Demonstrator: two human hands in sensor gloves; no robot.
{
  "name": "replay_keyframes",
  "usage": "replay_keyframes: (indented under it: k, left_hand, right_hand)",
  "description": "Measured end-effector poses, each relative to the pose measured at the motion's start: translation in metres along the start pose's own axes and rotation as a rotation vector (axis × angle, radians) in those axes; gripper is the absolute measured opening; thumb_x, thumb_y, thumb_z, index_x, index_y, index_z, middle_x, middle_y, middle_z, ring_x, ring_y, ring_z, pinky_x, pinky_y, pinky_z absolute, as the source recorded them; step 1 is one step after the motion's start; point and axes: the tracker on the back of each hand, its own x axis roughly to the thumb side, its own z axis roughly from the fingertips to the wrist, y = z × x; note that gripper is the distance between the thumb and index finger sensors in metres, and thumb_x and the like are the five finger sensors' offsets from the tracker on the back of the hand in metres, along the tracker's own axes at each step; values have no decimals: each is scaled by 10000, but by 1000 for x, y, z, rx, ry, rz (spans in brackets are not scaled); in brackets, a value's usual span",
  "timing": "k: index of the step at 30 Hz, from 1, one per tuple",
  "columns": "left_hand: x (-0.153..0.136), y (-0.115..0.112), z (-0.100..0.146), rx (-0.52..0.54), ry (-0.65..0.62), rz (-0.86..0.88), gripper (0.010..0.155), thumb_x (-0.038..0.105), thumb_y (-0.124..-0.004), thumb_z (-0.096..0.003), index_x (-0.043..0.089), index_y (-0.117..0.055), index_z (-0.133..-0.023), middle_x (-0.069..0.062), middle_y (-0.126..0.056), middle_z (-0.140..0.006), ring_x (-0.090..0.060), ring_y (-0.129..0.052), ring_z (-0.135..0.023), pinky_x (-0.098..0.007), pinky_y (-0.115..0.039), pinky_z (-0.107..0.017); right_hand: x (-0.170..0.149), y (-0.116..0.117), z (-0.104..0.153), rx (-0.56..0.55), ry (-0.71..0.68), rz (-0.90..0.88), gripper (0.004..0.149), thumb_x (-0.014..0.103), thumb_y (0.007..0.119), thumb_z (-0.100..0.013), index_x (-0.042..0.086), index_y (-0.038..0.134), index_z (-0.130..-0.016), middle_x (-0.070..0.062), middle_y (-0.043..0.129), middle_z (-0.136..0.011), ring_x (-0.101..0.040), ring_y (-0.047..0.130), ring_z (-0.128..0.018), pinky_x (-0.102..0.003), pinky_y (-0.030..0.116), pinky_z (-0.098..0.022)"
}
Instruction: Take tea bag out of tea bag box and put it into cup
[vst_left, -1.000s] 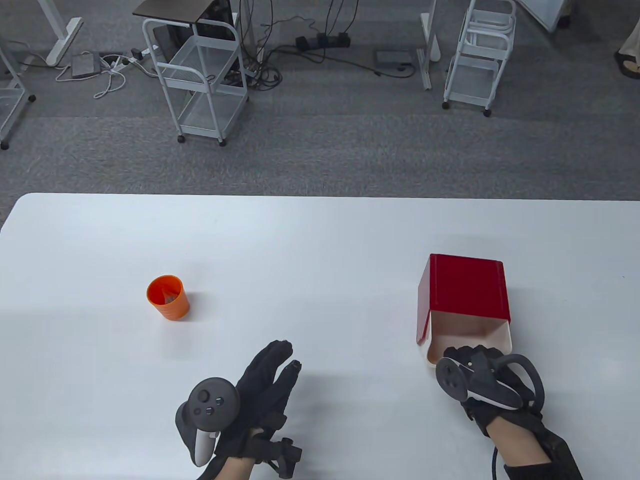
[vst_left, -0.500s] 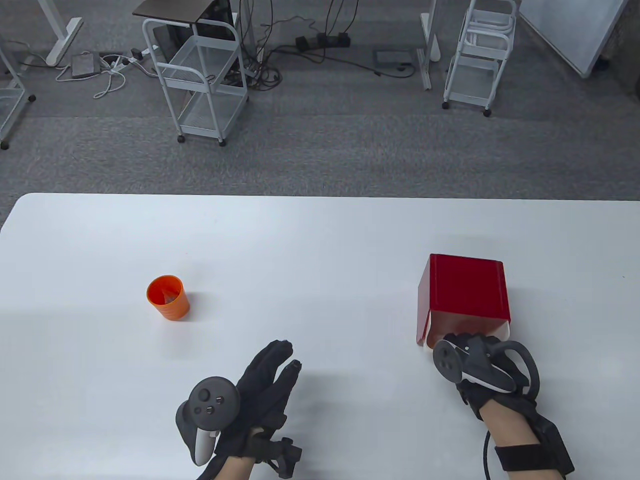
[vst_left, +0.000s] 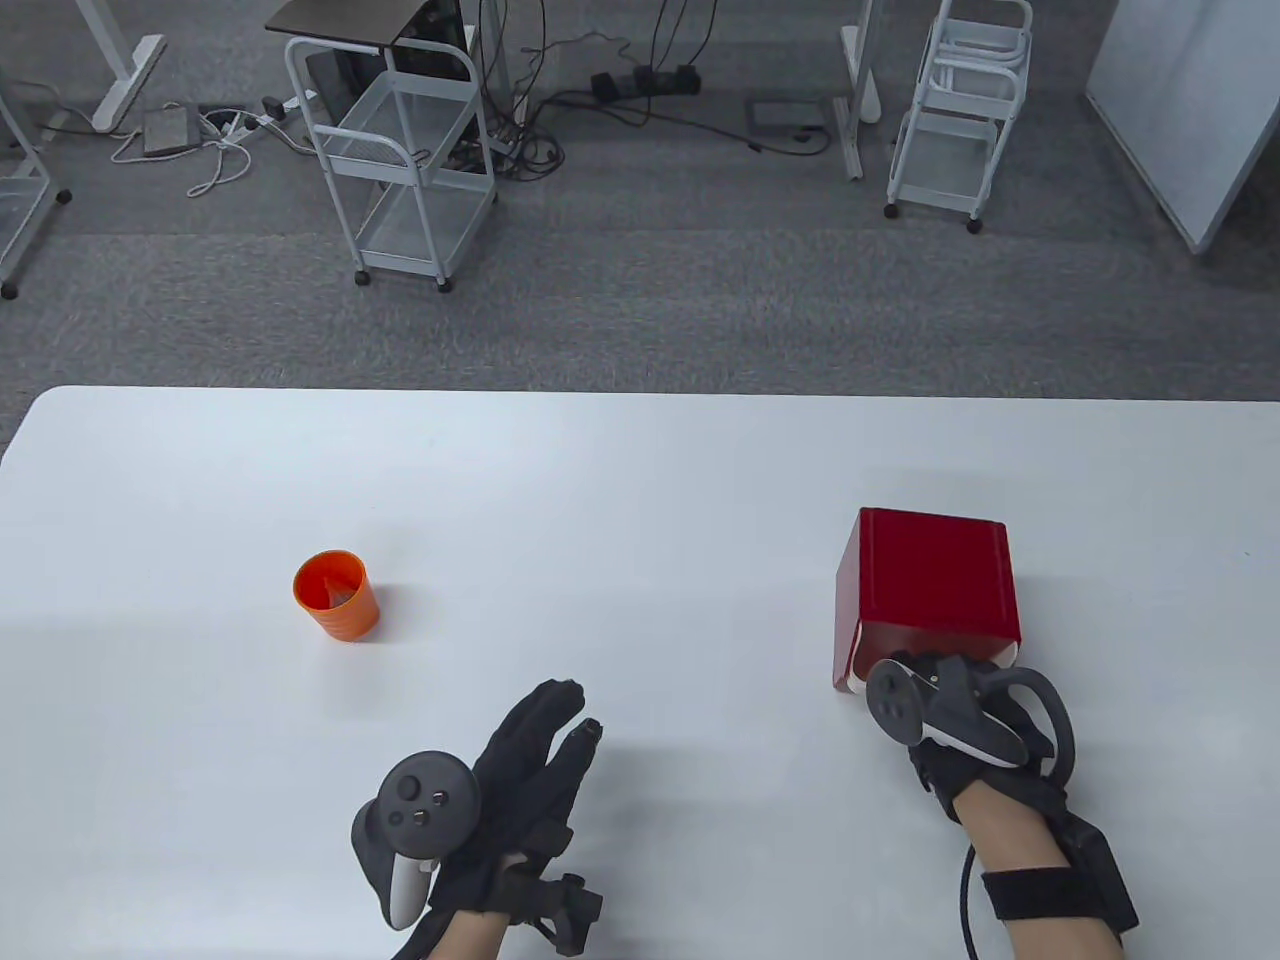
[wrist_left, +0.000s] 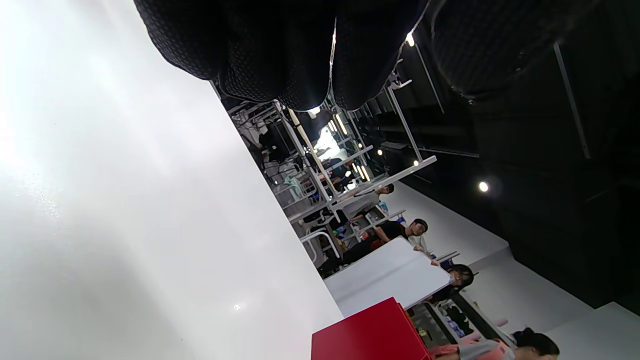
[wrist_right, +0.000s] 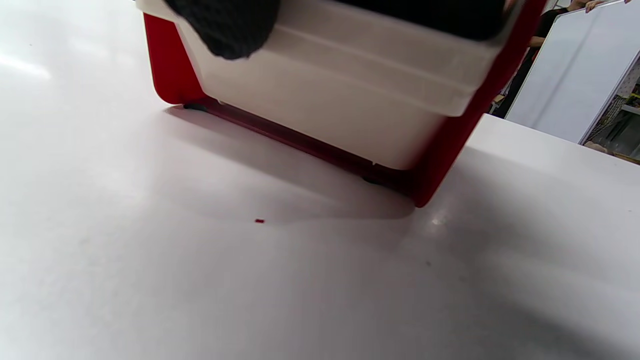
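Table view, bottom centre: left hand (vst_left: 520, 790) lies flat on the table (vst_left: 640, 480), fingers straight and apart. Lower right, right hand (vst_left: 960, 725) presses against the box (vst_left: 935, 585) drawer — finger state unclear. Cup (vst_left: 336, 594) stands centre-left. No tea bag visible.

The right hand (vst_left: 960, 715) covers the front of the tea bag box (vst_left: 935, 585), so the inside of its white drawer (wrist_right: 330, 100) cannot be seen, and no tea bag shows. In the right wrist view the top edge cuts off the fingers (wrist_right: 225, 25). Something lies inside the orange cup (vst_left: 335, 592), too small to tell.
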Motion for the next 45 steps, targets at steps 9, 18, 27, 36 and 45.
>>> replay_keyframes:
  k: [9,18,27,36,45]
  left_hand:
    - [-1,0,-1,-8,4,1,635,612,-678,-503,272,-728,-1037,-80,-727,-1144,-350,-746,-1009,-495,-659,-731]
    - [-1,-2,-1,-37,4,1,665,623,-670,-503,264,-695,-1063,-92,-699,-1163,-361,-724,-1021,-502,-648,-736]
    - [-1,-4,-1,-59,1,-3,679,629,-667,-502,258,-686,-1071,-100,-684,-1172,-371,-707,-1031,-507,-637,-739]
    - [-2,-6,-2,-70,6,-11,687,634,-664,-501,259,-678,-1077,-101,-671,-1180,-374,-693,-1041,-513,-626,-744]
    - [-2,-8,-2,-79,13,-24,691,637,-663,-501,261,-672,-1080,-96,-675,-1179,-373,-691,-1043,-514,-622,-746]
  right_hand:
    - [-3,-10,10,-39,-5,-32,525,342,748,-468,186,657,-961,-160,739,-973,-431,801,-806,-563,644,-652]
    - [-15,-49,55,-204,-27,-381,607,480,729,-456,202,622,-985,-169,709,-1011,-442,792,-834,-560,658,-651]
    - [-17,-43,88,-257,-58,-718,668,535,713,-455,197,571,-1014,-190,647,-1056,-482,730,-888,-588,628,-665]
    - [-18,-15,93,-249,-74,-916,697,561,705,-453,190,550,-1022,-198,633,-1063,-493,715,-895,-593,622,-665]
    - [-26,-3,92,-238,-63,-985,706,563,706,-453,182,544,-1024,-207,633,-1059,-501,709,-892,-600,618,-663]
